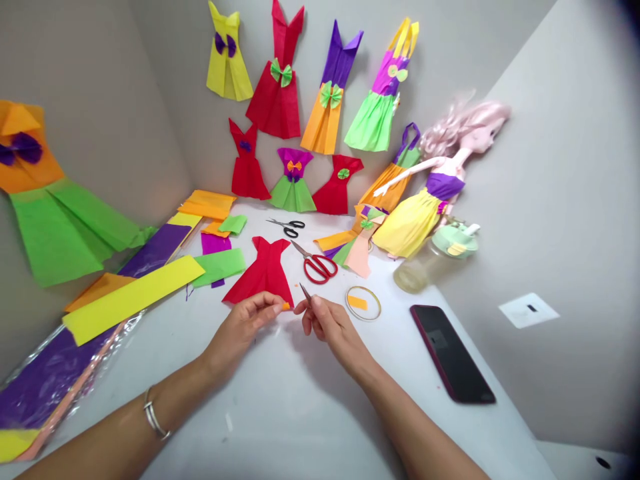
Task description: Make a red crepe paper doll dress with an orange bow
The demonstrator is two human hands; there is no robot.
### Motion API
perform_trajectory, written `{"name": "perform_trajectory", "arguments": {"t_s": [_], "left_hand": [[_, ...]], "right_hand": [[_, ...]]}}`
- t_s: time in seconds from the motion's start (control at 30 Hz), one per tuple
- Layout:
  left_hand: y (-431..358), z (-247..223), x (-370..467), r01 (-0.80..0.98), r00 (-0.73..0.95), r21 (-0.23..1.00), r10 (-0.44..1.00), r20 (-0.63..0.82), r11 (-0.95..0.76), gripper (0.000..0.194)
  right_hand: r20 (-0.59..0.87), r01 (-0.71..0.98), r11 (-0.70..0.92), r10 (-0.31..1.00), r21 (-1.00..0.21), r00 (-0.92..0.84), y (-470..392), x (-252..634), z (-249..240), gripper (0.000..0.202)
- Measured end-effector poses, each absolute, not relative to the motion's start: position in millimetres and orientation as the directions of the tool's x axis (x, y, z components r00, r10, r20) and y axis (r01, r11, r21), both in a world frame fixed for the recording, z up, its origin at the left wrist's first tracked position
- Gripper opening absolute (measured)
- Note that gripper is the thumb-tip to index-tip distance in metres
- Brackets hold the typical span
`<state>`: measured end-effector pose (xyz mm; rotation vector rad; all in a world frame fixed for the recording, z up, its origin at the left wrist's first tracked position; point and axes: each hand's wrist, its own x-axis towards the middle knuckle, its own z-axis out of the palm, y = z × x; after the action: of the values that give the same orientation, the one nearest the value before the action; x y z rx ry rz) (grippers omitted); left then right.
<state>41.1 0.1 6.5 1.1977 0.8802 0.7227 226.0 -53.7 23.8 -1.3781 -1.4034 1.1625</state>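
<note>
My left hand [253, 327] is closed in a pinch on a small orange paper piece [286, 306], most of it hidden by the fingers. Just right of it, my right hand [330, 327] grips a small pointed metal tool [305, 292]; only its dark tip shows, so I cannot tell its exact kind. A red paper dress [260, 270] lies flat on the table, just beyond both hands. Past the right hand are red-handled scissors [315, 262], with black-handled scissors [287, 225] farther back. A ring [379, 303] lies around an orange strip [357, 303] to the right.
Yellow [135, 300] and green paper strips [220, 267] lie at left over a plastic-wrapped purple sheet [50, 373]. A phone [453, 353], a jar with a green lid [455, 240] and a doll [435, 193] are at right. Several paper dresses [277, 100] line the back wall.
</note>
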Motion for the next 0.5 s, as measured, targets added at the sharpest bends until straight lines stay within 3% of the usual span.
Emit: {"name": "perform_trajectory", "arguments": {"t_s": [0.2,0.5], "left_hand": [[-1.9,6.5,41.0,-0.032,0.409,0.992,0.907,-0.101,0.125,0.018],[-6.9,7.2,41.8,0.006,0.453,0.999,0.891,-0.035,0.036,0.015]], "right_hand": [[-0.121,0.231,-0.075,0.974,-0.970,-0.193,-56.1,219.5,24.5,0.045],[-0.106,0.238,-0.063,0.979,-0.969,-0.172,-56.0,216.1,22.1,0.045]]}}
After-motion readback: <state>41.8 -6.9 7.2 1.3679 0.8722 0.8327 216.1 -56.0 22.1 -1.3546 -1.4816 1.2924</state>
